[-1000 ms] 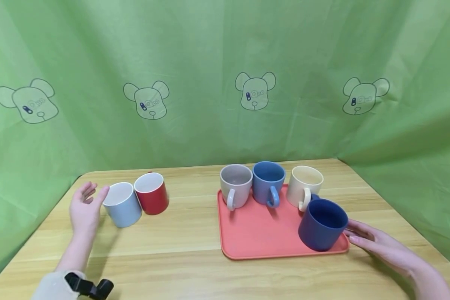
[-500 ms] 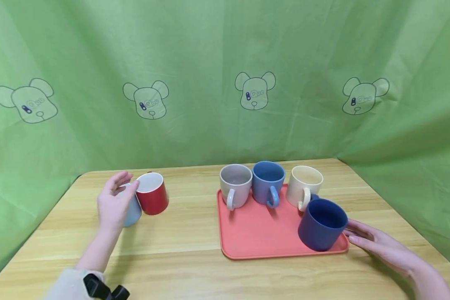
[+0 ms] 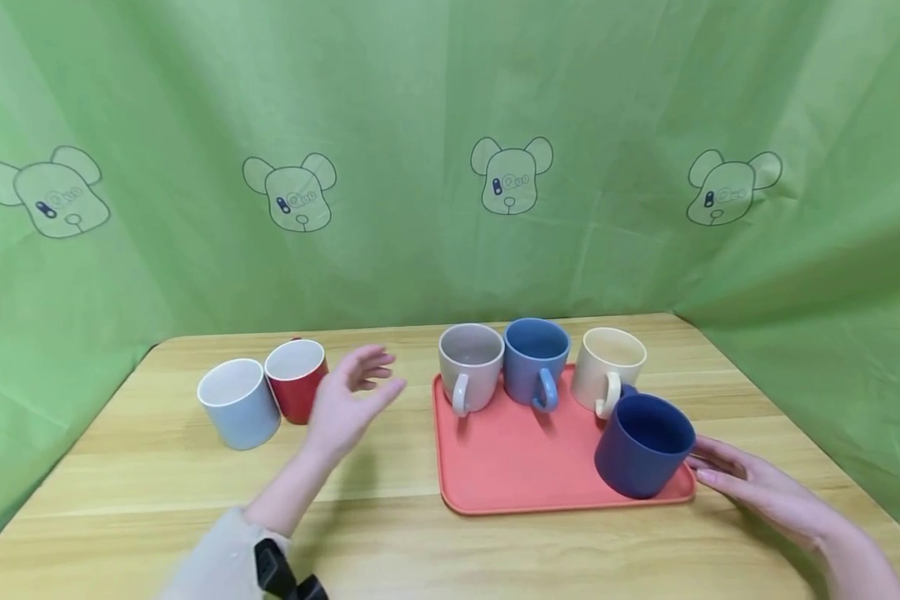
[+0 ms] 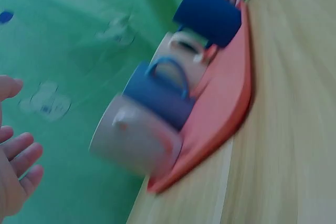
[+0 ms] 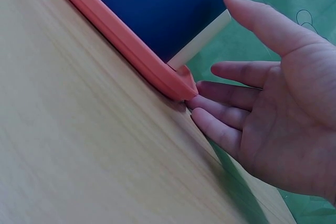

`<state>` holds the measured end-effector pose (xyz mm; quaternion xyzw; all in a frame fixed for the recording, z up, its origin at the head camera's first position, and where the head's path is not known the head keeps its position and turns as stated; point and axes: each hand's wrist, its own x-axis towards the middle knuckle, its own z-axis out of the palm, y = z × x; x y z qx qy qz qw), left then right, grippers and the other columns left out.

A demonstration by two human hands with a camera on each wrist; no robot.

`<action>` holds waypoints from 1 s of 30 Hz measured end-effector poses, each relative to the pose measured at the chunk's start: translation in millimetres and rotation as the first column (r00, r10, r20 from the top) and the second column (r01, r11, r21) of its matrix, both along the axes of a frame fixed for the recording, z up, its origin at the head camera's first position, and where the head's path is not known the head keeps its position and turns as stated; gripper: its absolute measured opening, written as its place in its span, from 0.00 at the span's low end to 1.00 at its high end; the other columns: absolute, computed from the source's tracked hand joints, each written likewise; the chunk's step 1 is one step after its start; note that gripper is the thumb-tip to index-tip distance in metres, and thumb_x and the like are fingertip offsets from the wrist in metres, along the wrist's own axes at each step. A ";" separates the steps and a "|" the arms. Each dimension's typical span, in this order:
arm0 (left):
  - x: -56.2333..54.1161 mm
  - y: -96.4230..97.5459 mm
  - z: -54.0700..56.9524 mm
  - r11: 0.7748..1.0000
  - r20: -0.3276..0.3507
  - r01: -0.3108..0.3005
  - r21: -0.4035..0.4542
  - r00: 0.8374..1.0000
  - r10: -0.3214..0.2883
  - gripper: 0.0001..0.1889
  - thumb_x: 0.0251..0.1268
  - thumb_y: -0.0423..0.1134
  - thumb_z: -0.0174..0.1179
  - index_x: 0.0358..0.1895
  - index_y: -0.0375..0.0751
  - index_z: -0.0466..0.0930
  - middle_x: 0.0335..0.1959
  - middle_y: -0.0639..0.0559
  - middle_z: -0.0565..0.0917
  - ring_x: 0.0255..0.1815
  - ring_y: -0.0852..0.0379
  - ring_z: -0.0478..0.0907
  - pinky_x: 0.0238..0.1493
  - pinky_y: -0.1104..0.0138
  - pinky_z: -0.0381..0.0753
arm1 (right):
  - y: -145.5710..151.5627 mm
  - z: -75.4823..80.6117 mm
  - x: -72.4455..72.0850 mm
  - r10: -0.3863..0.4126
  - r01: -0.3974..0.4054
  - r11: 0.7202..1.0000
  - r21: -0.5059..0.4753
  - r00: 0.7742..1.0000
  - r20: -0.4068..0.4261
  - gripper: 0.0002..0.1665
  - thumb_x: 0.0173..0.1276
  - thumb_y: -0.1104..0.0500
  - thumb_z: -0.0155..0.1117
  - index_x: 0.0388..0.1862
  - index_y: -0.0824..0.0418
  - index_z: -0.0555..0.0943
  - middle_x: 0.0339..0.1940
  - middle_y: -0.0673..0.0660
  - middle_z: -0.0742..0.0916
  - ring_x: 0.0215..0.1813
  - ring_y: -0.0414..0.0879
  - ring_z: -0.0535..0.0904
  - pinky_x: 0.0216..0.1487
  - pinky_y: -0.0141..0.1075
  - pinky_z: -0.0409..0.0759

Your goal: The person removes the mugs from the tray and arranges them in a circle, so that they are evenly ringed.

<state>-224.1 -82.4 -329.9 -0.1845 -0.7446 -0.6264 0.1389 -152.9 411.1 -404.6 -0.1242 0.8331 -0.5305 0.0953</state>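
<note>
The bench (image 3: 390, 542) has a pale wood-grain top, its streaks running side to side. On it, toward the left, stand a light blue mug (image 3: 242, 414) and a red mug (image 3: 294, 392), upright and close together, the red one slightly farther back. Well apart, right of centre, lies a coral tray (image 3: 521, 471).

The left hand (image 3: 345, 408) has loosely bent fingers (image 3: 367, 360), its thumb (image 3: 384, 397) apart on their near side, the left forearm (image 3: 292, 487) slanting back behind them. The right hand (image 3: 757, 487) has extended, slightly spread fingers, thumb above them and palm (image 5: 294, 135) showing in its wrist view, the right forearm (image 3: 862, 558) behind.
</note>
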 end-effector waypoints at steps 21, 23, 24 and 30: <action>11.0 147.3 -11.8 0.841 0.273 0.476 -0.256 0.870 -0.410 0.42 0.48 0.46 0.71 0.67 0.44 0.60 0.60 0.53 0.72 0.57 0.60 0.71 0.56 0.67 0.70 | 1.2 -1.2 -0.3 0.042 -0.043 0.996 -0.077 0.999 -0.016 0.35 0.71 0.69 0.46 0.65 0.85 0.42 0.55 0.27 0.72 0.56 0.25 0.69 0.50 0.21 0.67; 10.9 158.7 -14.4 0.825 0.297 0.495 -0.273 0.859 -0.417 0.44 0.47 0.48 0.71 0.68 0.47 0.59 0.60 0.55 0.71 0.59 0.62 0.69 0.55 0.69 0.70 | 1.8 -2.3 -0.4 0.051 -0.054 0.995 -0.080 0.998 -0.036 0.34 0.71 0.70 0.46 0.65 0.85 0.42 0.55 0.28 0.72 0.56 0.25 0.69 0.50 0.21 0.67; 10.4 164.4 -15.5 0.818 0.299 0.498 -0.287 0.858 -0.418 0.44 0.47 0.49 0.71 0.68 0.47 0.58 0.60 0.56 0.72 0.59 0.62 0.69 0.55 0.69 0.70 | 2.0 -2.9 -0.5 0.060 -0.063 0.995 -0.080 0.997 -0.047 0.33 0.70 0.70 0.45 0.64 0.85 0.43 0.56 0.28 0.72 0.56 0.26 0.69 0.50 0.21 0.67; 5.7 195.1 -21.1 0.801 0.266 0.529 -0.281 0.845 -0.464 0.44 0.47 0.48 0.71 0.68 0.46 0.58 0.62 0.54 0.70 0.60 0.61 0.67 0.55 0.66 0.70 | 0.4 -3.9 0.7 0.054 -0.059 0.996 -0.072 0.996 -0.065 0.31 0.71 0.70 0.45 0.67 0.80 0.49 0.57 0.29 0.72 0.57 0.27 0.69 0.51 0.21 0.66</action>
